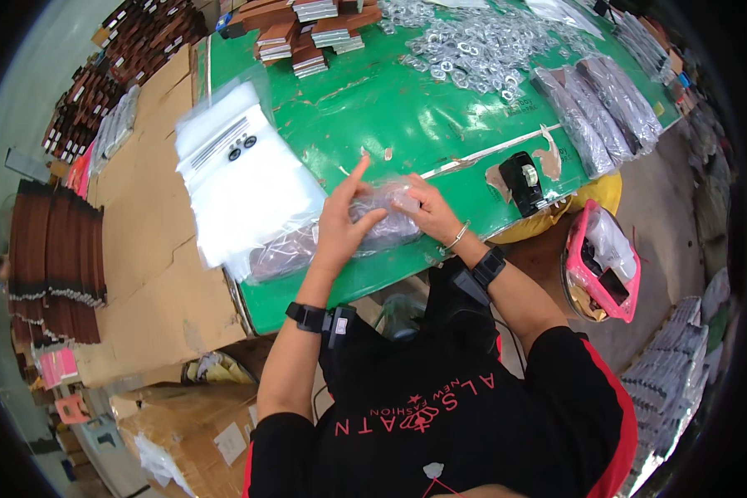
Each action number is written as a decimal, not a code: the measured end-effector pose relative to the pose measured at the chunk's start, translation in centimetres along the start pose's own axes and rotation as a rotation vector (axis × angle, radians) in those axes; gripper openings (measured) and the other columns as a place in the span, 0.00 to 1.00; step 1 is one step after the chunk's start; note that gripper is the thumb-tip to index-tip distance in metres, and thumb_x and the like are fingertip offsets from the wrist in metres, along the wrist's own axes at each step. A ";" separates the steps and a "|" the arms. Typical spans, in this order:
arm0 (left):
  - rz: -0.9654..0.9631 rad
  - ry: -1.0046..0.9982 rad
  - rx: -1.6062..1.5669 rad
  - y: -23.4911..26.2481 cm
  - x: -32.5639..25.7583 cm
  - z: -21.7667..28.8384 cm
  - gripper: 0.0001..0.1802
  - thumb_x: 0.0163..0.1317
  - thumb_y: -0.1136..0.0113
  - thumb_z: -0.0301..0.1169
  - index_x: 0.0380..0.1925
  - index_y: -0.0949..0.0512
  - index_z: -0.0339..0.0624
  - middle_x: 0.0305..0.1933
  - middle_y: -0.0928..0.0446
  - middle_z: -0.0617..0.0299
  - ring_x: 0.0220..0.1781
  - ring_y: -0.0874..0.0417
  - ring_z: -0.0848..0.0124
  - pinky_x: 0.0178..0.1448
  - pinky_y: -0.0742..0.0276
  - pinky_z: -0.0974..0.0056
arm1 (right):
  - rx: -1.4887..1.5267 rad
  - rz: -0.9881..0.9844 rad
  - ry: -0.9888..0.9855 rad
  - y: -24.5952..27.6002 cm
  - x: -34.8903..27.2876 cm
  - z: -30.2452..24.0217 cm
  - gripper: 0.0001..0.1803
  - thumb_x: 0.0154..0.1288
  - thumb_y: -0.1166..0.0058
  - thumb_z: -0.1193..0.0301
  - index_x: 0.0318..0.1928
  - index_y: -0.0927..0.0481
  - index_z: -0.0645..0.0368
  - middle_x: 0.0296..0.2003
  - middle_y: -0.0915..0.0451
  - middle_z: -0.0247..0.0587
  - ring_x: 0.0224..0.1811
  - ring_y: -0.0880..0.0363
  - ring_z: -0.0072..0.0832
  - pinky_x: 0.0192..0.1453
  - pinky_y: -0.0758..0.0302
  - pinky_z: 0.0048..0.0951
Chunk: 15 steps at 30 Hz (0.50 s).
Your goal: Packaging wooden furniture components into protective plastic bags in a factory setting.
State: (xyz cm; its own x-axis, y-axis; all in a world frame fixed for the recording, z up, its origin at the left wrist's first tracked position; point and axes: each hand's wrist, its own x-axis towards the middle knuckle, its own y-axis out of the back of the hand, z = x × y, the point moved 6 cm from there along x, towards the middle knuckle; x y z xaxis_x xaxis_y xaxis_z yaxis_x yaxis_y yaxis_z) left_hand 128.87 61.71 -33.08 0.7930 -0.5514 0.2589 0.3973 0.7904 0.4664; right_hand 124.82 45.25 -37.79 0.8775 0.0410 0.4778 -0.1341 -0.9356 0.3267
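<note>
In front of me, along the table's near edge, lies a long bundle wrapped in clear plastic [286, 256]. My left hand [347, 217] is over its middle, with the index finger stretched out and the thumb spread away. Around the right end of the bundle my right hand [427, 207] is closed, its fingers on the clear film. What is inside shows only as a dull greyish-purple shape through the wrap. A stack of clear plastic bags [253, 178] with dark print lies just left of the hands, partly against the bundle's left end.
Stacked brown strips [307, 33] and a heap of metal rings [481, 50] lie across the green table [349, 116]. Several wrapped bundles [593, 116] sit at right, near a black tape dispenser [523, 183]. A pink basket [631, 290] stands below, and cardboard [145, 216] covers the left surface.
</note>
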 end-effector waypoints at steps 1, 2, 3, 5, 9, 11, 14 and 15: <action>0.022 0.074 -0.161 0.1 -0.1 -0.9 0.43 0.53 0.27 0.29 0.72 0.32 0.49 0.48 0.20 0.57 0.52 0.21 0.64 0.61 0.27 0.62 | -0.003 0.006 -0.003 0.3 0.0 0.0 0.12 0.67 0.40 0.67 0.47 0.15 0.59 0.47 0.17 0.44 0.50 0.24 0.41 0.60 0.29 0.39; 0.017 0.074 -0.163 -0.2 0.0 -1.3 0.43 0.53 0.27 0.29 0.72 0.32 0.49 0.48 0.20 0.57 0.52 0.21 0.64 0.61 0.27 0.62 | 0.025 -0.009 -0.034 0.7 0.1 0.1 0.12 0.67 0.40 0.66 0.46 0.15 0.60 0.46 0.17 0.42 0.50 0.24 0.37 0.59 0.28 0.36; 0.058 0.001 -0.069 -0.2 -0.1 -1.2 0.38 0.53 0.29 0.30 0.68 0.28 0.48 0.42 0.21 0.57 0.48 0.21 0.64 0.57 0.27 0.62 | 0.056 -0.031 -0.064 0.7 0.2 -0.3 0.12 0.68 0.40 0.66 0.44 0.16 0.61 0.44 0.17 0.40 0.50 0.24 0.33 0.58 0.28 0.34; 0.098 -0.072 0.022 0.1 0.3 -0.9 0.33 0.54 0.31 0.30 0.64 0.23 0.46 0.37 0.22 0.57 0.44 0.22 0.64 0.52 0.27 0.61 | 0.154 0.048 -0.192 1.0 0.9 -1.0 0.11 0.69 0.40 0.66 0.43 0.16 0.62 0.42 0.18 0.37 0.48 0.25 0.28 0.56 0.27 0.31; 0.095 0.024 -0.072 0.4 0.2 -0.8 0.21 0.57 0.32 0.31 0.52 0.17 0.43 0.32 0.26 0.58 0.39 0.25 0.64 0.47 0.29 0.62 | 0.307 0.180 -0.337 1.4 1.1 -1.3 0.12 0.71 0.42 0.65 0.39 0.18 0.63 0.35 0.23 0.28 0.41 0.29 0.16 0.47 0.29 0.23; 0.103 0.036 -0.112 0.6 0.0 -1.0 0.16 0.59 0.33 0.32 0.48 0.16 0.41 0.31 0.27 0.58 0.38 0.26 0.64 0.46 0.30 0.62 | 0.320 0.176 -0.366 1.7 1.6 -0.6 0.12 0.71 0.42 0.65 0.38 0.18 0.62 0.32 0.24 0.28 0.37 0.30 0.16 0.43 0.30 0.22; 0.059 0.103 -0.152 0.4 -0.1 -1.7 0.11 0.63 0.35 0.33 0.39 0.17 0.37 0.31 0.27 0.59 0.39 0.26 0.64 0.45 0.30 0.62 | 0.236 0.158 -0.372 1.4 2.4 -0.4 0.13 0.72 0.42 0.64 0.35 0.19 0.62 0.26 0.27 0.28 0.31 0.32 0.14 0.36 0.33 0.22; 0.039 0.100 -0.122 0.4 0.1 -1.9 0.10 0.64 0.36 0.33 0.37 0.19 0.36 0.32 0.27 0.59 0.39 0.25 0.64 0.45 0.30 0.62 | 0.136 0.153 -0.345 1.3 2.8 -0.6 0.14 0.72 0.43 0.63 0.34 0.19 0.63 0.23 0.28 0.29 0.28 0.34 0.14 0.33 0.35 0.22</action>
State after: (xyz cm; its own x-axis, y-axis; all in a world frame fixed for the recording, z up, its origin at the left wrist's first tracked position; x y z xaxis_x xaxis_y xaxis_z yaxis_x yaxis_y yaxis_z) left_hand 129.93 62.44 -34.46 0.8485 -0.4953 0.1866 0.4137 0.8405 0.3500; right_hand 126.77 44.36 -35.54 0.9582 -0.2009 0.2035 -0.2335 -0.9606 0.1510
